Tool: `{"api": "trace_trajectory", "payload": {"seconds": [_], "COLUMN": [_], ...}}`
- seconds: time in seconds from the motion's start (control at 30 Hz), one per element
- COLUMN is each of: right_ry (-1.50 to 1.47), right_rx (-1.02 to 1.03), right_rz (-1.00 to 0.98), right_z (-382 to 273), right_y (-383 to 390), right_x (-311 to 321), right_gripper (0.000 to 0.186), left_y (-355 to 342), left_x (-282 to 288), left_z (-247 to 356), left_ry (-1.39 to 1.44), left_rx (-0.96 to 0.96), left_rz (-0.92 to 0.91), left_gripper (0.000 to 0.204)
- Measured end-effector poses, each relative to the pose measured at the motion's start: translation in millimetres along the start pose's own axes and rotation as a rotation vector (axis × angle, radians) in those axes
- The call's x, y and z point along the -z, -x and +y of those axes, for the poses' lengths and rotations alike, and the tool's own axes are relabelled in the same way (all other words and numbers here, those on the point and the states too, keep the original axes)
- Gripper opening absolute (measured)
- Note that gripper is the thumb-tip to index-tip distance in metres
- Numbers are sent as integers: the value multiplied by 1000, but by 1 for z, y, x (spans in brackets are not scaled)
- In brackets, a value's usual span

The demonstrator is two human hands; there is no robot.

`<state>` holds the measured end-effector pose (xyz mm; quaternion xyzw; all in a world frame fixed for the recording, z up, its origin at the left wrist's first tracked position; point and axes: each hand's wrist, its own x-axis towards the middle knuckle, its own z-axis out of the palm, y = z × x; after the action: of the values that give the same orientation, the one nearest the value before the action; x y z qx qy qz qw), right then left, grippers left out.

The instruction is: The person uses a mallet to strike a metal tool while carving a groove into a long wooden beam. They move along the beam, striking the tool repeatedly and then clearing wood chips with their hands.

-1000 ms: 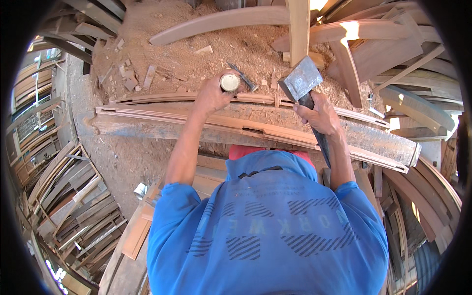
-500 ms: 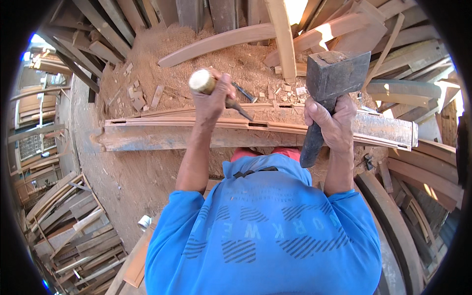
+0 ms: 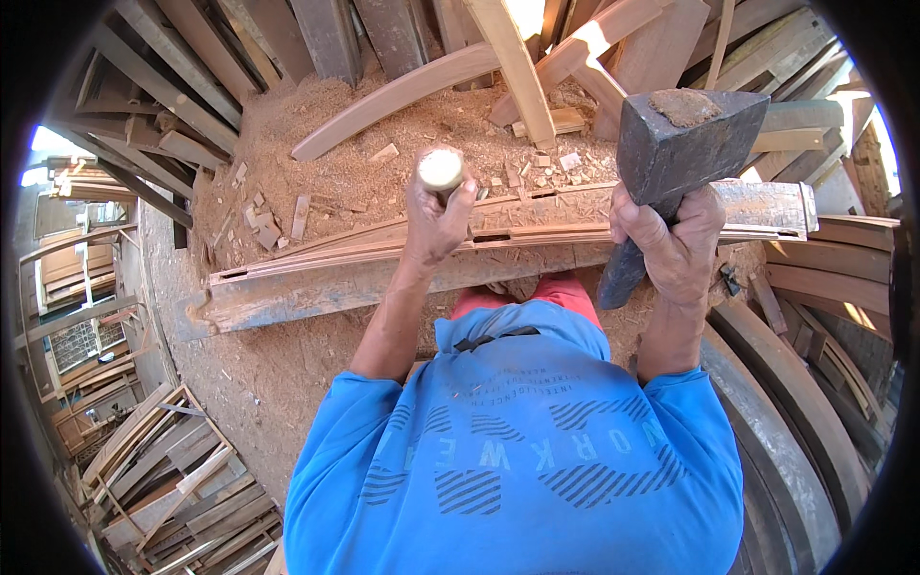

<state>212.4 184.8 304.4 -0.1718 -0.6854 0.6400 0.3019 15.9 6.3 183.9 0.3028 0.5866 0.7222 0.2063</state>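
The left hand (image 3: 436, 216) is wrapped around a chisel (image 3: 442, 171), fingers tight on the wooden handle, whose pale round butt end points up toward the camera. The blade is hidden behind the hand, so its tip cannot be seen; it appears to aim at the rail (image 3: 537, 238), a long curved wooden piece lying across a heavier beam (image 3: 316, 292) in front of the person.

The right hand (image 3: 671, 244) grips the dark handle of a heavy hammer (image 3: 685, 144), fingers fully closed around it. The steel head is raised, above and to the right of the chisel and well apart from it.

On progress: the rail shows two dark rectangular slots, one just right of the left hand (image 3: 492, 237) and another farther along its upper edge (image 3: 543, 193), so some mortising looks already cut. Fresh chips and small offcuts (image 3: 541, 171) lie on the sawdust (image 3: 383, 115) just beyond the rail. With the chisel set and the hammer lifted, the cutting seems to be mid-course; whether the slot by the hand is at full depth cannot be told.

Stacked planks (image 3: 172, 470) lie around the floor.
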Motion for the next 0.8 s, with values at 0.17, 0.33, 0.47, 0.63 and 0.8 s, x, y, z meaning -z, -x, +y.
{"api": "trace_trajectory", "payload": {"seconds": [0.17, 0.33, 0.47, 0.63, 0.8], "right_ry": [42, 27, 77, 37, -34], "right_rx": [47, 43, 140, 105, 54], "right_rz": [-43, -71, -115, -239, -369], "right_z": [-4, -21, -26, -32, -31], "right_y": [2, 3, -1, -13, -50], "right_x": [-2, -22, -31, -29, -29], "right_gripper": [28, 33, 32, 34, 32], "left_y": [18, 30, 28, 35, 32], "left_x": [3, -3, 4, -4, -1], "left_z": [12, -3, -12, 6, 27], "left_ry": [-286, 33, -32, 128, -152], "left_rx": [-4, -36, -53, -52, 154], "left_rz": [0, 132, 232, 303, 244], "left_gripper": [26, 14, 18, 24, 33]}}
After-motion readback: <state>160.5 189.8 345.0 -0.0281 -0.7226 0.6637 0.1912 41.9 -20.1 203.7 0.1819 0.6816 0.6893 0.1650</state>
